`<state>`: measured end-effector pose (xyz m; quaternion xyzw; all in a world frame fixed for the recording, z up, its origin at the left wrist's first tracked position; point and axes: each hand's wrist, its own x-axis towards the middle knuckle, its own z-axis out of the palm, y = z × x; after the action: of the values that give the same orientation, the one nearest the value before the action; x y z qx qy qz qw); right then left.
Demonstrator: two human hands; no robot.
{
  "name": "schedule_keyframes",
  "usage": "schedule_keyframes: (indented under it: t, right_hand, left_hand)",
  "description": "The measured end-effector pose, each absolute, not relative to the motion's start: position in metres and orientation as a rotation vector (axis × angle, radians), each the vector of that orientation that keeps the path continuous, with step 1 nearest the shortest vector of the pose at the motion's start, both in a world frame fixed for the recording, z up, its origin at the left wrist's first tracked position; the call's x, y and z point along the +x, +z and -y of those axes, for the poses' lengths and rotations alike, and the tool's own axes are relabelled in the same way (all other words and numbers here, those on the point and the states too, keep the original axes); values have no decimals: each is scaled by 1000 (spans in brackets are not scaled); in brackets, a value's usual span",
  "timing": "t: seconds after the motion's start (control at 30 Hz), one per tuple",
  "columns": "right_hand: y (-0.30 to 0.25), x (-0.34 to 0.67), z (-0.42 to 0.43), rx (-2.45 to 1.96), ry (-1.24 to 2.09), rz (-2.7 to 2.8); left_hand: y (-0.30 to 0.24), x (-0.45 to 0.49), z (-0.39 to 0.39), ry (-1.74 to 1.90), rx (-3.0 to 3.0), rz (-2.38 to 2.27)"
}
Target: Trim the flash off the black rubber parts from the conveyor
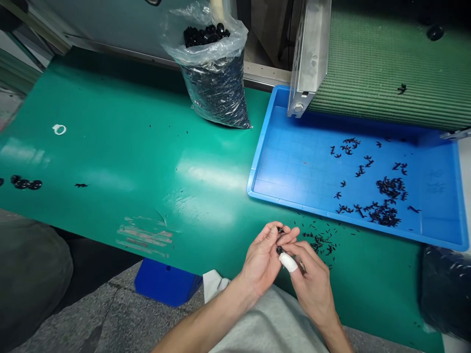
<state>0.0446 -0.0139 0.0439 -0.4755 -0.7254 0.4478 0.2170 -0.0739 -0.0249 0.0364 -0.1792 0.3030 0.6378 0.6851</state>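
My left hand (263, 257) and my right hand (312, 282) meet over the front edge of the green table (140, 162). Both pinch small black plastic parts: one (280, 229) sits at the left fingertips, another (279, 250) lies between the thumbs. My right thumb wears a white finger cot (288, 262). Just right of the hands lies a scatter of tiny black offcuts (320, 241). Behind that stands a blue tray (294, 162) holding several black parts (386, 201).
A clear bag of black parts (215, 73) stands at the table's back. A green conveyor (386, 63) with a metal guard (309, 54) overhangs the tray. Black caps (25, 184) and a white ring (59, 129) lie far left. A dark bag (447, 289) sits at right.
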Motion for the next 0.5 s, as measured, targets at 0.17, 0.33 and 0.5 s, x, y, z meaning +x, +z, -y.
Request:
schedule_keyframes:
  t: [0.17,0.33,0.5]
  right_hand:
    - [42,45,12,-1315,1262,2003]
    - [40,46,11,-1299,1274,2003]
    - [40,47,11,-1295,1255,2002]
  left_hand:
    - [32,-73,24,1430,-402,-689]
    - [29,-73,24,1423,-375,-729]
    - [27,-73,24,1428,-363,-819]
